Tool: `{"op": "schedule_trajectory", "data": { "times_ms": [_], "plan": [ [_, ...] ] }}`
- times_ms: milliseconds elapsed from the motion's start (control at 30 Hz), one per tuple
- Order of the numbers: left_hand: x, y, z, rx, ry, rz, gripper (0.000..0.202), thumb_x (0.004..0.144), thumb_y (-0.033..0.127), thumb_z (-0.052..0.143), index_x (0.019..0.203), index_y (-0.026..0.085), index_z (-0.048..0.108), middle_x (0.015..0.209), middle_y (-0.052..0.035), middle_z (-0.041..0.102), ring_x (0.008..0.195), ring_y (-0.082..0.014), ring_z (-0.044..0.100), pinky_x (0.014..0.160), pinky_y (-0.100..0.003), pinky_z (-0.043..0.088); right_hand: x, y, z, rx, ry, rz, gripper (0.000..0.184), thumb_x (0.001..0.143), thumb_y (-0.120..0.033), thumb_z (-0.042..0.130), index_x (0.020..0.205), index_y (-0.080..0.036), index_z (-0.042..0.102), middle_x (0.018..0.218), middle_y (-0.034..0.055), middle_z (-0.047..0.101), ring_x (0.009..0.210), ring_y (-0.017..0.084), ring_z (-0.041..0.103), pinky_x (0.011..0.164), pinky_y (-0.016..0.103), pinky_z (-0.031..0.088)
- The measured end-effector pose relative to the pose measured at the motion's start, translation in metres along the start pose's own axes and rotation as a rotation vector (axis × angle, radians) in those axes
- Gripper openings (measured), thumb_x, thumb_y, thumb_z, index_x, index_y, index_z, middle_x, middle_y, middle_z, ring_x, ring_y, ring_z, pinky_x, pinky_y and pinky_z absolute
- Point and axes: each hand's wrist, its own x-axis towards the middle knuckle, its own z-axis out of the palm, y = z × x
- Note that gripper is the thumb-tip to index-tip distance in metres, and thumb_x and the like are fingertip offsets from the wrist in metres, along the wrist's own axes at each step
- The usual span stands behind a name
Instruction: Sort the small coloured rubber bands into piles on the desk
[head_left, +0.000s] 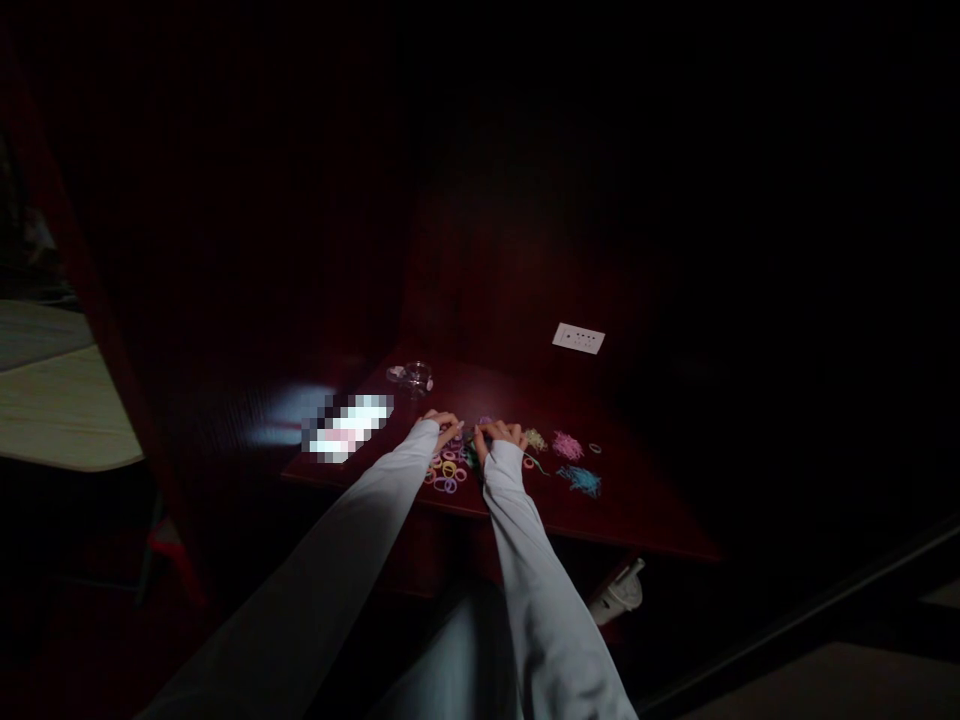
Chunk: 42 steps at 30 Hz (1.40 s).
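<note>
Both my arms in pale long sleeves reach out over a dark red table [637,510]. My left hand [444,425] and my right hand [501,434] are close together, fingers curled and pinched around something small and greenish between them. Several small coloured elastic rings [447,470] lie just under and in front of my left hand. To the right of my right hand lie small heaps of thin bands: a yellowish heap [535,439], a pink heap [568,446] and a blue heap [581,481].
A clear glass dish [410,377] stands at the table's back left. A bright blurred patch [346,426] lies on the left part. A white socket plate [578,338] sits on the dark wall behind. A pale table [60,400] is at far left. The room is very dark.
</note>
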Motion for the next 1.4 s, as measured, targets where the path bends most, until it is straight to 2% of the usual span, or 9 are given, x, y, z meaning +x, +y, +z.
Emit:
{"op": "schedule_trajectory", "data": {
  "times_ms": [133, 300, 433, 533, 767, 967, 1200, 1300, 1400],
  "plan": [
    [0.001, -0.002, 0.002, 0.047, -0.032, 0.014, 0.011, 0.089, 0.03, 0.067, 0.083, 0.024, 0.075, 0.09, 0.0001, 0.074, 0.102, -0.0212, 0.062, 0.104, -0.038, 0.04, -0.013, 0.008, 0.0, 0.038, -0.075, 0.032, 0.015, 0.096, -0.033, 0.066, 0.099, -0.028, 0.08, 0.105, 0.0025, 0.076, 0.1, 0.022, 0.053, 0.085, 0.034, 0.03],
    [-0.002, 0.004, -0.001, 0.032, -0.01, 0.03, 0.023, 0.097, 0.03, 0.058, 0.085, 0.025, 0.076, 0.102, -0.0005, 0.077, 0.106, -0.0218, 0.06, 0.106, -0.043, 0.037, -0.021, 0.01, -0.003, 0.082, -0.15, -0.079, 0.02, 0.096, -0.042, 0.065, 0.101, -0.029, 0.08, 0.107, 0.0062, 0.073, 0.1, 0.025, 0.052, 0.084, 0.037, 0.033],
    [-0.024, 0.006, -0.003, 0.025, 0.184, 0.101, 0.024, 0.1, 0.026, 0.054, 0.095, 0.027, 0.077, 0.119, -0.001, 0.074, 0.113, -0.0228, 0.058, 0.104, -0.043, 0.038, -0.021, 0.012, -0.004, 0.138, -0.191, -0.11, 0.023, 0.098, -0.042, 0.061, 0.1, -0.029, 0.08, 0.104, 0.0073, 0.074, 0.098, 0.025, 0.054, 0.084, 0.039, 0.036],
    [-0.042, -0.002, -0.004, 0.041, 0.267, 0.168, 0.02, 0.097, 0.024, 0.057, 0.095, 0.027, 0.077, 0.115, -0.0019, 0.075, 0.111, -0.0233, 0.059, 0.101, -0.041, 0.041, -0.022, 0.016, -0.004, 0.214, -0.187, -0.046, 0.025, 0.097, -0.043, 0.061, 0.102, -0.029, 0.081, 0.095, 0.0073, 0.074, 0.096, 0.026, 0.055, 0.085, 0.04, 0.039],
    [-0.044, -0.028, -0.007, -0.075, 0.36, 0.03, 0.021, 0.092, 0.018, 0.054, 0.087, 0.022, 0.074, 0.107, -0.0064, 0.075, 0.101, -0.0225, 0.065, 0.092, -0.036, 0.052, -0.026, 0.026, -0.005, 0.355, -0.146, 0.031, 0.032, 0.093, -0.05, 0.064, 0.107, -0.028, 0.081, 0.099, 0.0076, 0.075, 0.097, 0.027, 0.056, 0.088, 0.042, 0.044],
    [-0.062, -0.031, -0.021, -0.087, 0.326, 0.141, 0.028, 0.098, 0.025, 0.045, 0.1, 0.021, 0.072, 0.112, -0.0072, 0.074, 0.11, -0.0235, 0.065, 0.097, -0.038, 0.052, -0.031, 0.023, -0.009, 0.357, -0.113, 0.043, 0.036, 0.093, -0.055, 0.063, 0.104, -0.027, 0.082, 0.104, 0.0092, 0.073, 0.101, 0.028, 0.053, 0.09, 0.042, 0.044],
    [-0.071, -0.028, -0.042, -0.018, 0.059, 0.224, 0.027, 0.088, 0.022, 0.047, 0.097, 0.021, 0.073, 0.118, -0.0087, 0.073, 0.115, -0.0247, 0.066, 0.106, -0.039, 0.046, -0.054, 0.007, -0.031, 0.327, -0.16, 0.026, 0.024, 0.094, -0.043, 0.063, 0.097, -0.029, 0.082, 0.098, 0.0063, 0.074, 0.097, 0.026, 0.054, 0.092, 0.042, 0.041],
    [-0.07, -0.031, -0.04, -0.034, 0.036, 0.186, 0.021, 0.086, 0.021, 0.05, 0.091, 0.022, 0.07, 0.114, -0.0081, 0.074, 0.112, -0.0243, 0.066, 0.106, -0.039, 0.047, -0.065, -0.003, -0.032, 0.301, -0.157, 0.037, 0.02, 0.094, -0.041, 0.064, 0.094, -0.031, 0.082, 0.098, 0.0057, 0.074, 0.097, 0.026, 0.054, 0.09, 0.041, 0.041],
    [-0.071, -0.034, -0.029, -0.038, 0.091, 0.158, 0.017, 0.083, 0.016, 0.053, 0.088, 0.023, 0.067, 0.108, -0.0052, 0.074, 0.108, -0.0229, 0.066, 0.103, -0.039, 0.048, -0.066, -0.016, -0.028, 0.301, -0.152, 0.051, 0.021, 0.096, -0.044, 0.064, 0.096, -0.031, 0.081, 0.101, 0.0061, 0.072, 0.101, 0.026, 0.054, 0.089, 0.04, 0.043]
  ]
}}
